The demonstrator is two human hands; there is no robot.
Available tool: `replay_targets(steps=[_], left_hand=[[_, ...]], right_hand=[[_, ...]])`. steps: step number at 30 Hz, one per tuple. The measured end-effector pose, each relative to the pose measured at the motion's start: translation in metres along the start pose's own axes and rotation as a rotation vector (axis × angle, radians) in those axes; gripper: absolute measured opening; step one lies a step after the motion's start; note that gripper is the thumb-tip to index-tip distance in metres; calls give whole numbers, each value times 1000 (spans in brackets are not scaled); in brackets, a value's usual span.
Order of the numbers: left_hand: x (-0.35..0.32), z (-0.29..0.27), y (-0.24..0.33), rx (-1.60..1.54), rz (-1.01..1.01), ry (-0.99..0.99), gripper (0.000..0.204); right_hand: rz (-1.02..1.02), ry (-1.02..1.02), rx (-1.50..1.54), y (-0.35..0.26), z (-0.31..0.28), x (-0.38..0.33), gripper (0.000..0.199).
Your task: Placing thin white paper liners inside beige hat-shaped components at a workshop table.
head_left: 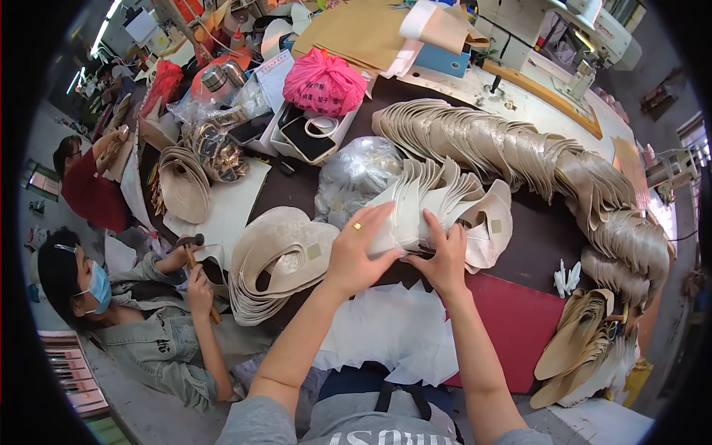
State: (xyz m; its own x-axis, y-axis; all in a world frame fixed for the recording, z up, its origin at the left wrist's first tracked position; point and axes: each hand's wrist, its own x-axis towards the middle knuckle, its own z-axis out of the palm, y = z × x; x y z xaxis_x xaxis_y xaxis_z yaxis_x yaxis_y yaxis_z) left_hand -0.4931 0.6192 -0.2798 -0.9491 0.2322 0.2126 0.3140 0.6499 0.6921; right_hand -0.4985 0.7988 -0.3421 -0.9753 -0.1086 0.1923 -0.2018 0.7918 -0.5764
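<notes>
left hand (357, 256), right hand (445, 256), both gripping beige cutouts (437, 204)

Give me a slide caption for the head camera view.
Both hands, left hand and right hand, grip a fanned stack of beige cut pieces on a cluttered worktable.

You stood in a shoe-making workshop. Long fanned rows of beige cut shoe-upper pieces (519, 148) snaked across the dark worktable (541, 237), with another stack of tan insole-shaped pieces (274, 259) beside them. An industrial sewing machine (586, 30) sat at the far right, brown pattern paper (356, 30) lay behind, and bags of metal buckles (215, 141) cluttered the left. A seated co-worker (148, 319) gripped a small hammer (194, 248) nearby.
</notes>
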Motion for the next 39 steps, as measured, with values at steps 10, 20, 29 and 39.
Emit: replay_targets(steps=[10, 20, 29, 39], left_hand=[[29, 63, -136, 327, -1, -2, 60], [41, 101, -128, 977, -194, -12, 65], [28, 97, -137, 927, -195, 74, 62], [39, 91, -150, 672, -121, 223, 49]], right_hand=[[-21, 160, 349, 17, -31, 19, 81], [222, 174, 663, 25, -30, 30, 71], [270, 264, 804, 25, -46, 38, 67], [319, 200, 751, 15, -40, 47, 64]])
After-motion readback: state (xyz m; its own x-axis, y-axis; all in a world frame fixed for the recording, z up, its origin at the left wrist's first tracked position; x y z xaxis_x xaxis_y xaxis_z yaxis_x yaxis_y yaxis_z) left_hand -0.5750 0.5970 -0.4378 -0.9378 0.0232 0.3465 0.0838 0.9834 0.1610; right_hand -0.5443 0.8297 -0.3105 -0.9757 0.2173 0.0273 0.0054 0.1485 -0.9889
